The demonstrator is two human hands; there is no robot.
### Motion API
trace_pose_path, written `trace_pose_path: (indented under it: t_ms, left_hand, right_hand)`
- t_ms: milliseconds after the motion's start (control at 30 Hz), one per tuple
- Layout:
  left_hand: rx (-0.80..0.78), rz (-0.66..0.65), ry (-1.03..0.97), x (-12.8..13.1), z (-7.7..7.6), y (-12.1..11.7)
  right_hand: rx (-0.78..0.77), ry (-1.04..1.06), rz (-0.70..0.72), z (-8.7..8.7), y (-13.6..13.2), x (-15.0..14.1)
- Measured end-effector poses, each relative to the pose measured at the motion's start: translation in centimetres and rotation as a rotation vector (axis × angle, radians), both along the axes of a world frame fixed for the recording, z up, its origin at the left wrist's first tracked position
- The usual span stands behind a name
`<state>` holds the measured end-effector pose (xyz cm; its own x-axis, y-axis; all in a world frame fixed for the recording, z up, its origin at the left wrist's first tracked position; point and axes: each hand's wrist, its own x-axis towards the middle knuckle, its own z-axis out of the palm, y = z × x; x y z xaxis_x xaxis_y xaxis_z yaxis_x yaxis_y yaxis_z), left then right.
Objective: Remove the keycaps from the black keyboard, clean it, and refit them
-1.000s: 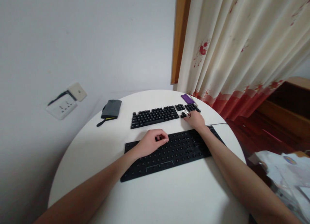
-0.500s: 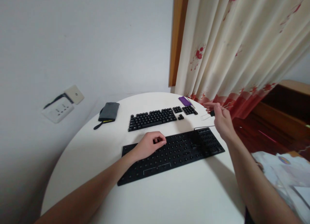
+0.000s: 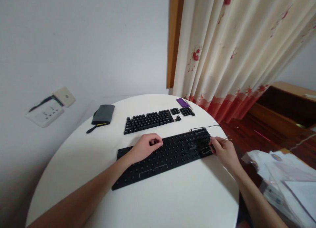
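The right hand (image 3: 224, 154) is clamped on a wire tool (image 3: 228, 138) at the keyboard's (image 3: 170, 154) right end; a dark piece (image 3: 212, 147) by the fingertips may be a keycap, though blur leaves that unsure. The left hand (image 3: 144, 148), thumb and fingers together, lies over the keyboard's far edge. Beyond, keycaps (image 3: 149, 120) sit grouped on the surface (image 3: 177, 195), a grey pouch (image 3: 104, 114) to their left.

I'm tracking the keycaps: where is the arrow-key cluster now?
In the head view, the arrow-key cluster lies right of centre on the white table, between the large keycap block and the number-pad keycaps.
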<state>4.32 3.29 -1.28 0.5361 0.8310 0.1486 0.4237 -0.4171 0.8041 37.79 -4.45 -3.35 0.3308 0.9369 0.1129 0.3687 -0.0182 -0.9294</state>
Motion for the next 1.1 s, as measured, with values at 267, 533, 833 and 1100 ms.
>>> trace_pose_path:
  t_ms: [267, 533, 833, 1100]
  left_hand:
    - [-0.008, 0.007, 0.001, 0.1, 0.3, -0.1]
    - [0.005, 0.003, -0.004, 0.1, 0.2, -0.2]
    - [-0.011, -0.006, -0.025, 0.1, 0.2, -0.2]
    - [-0.069, 0.021, -0.163, 0.1, 0.0, -0.3]
  right_hand:
    - [-0.006, -0.381, 0.114, 0.8, -1.0, -1.5]
    - [-0.033, -0.601, 0.087, 1.4, -1.3, -2.6]
    - [-0.086, 0.148, 0.005, 0.5, -0.2, -0.4]
    - [0.059, 0.159, 0.148, 5.1, 2.3, -6.4]
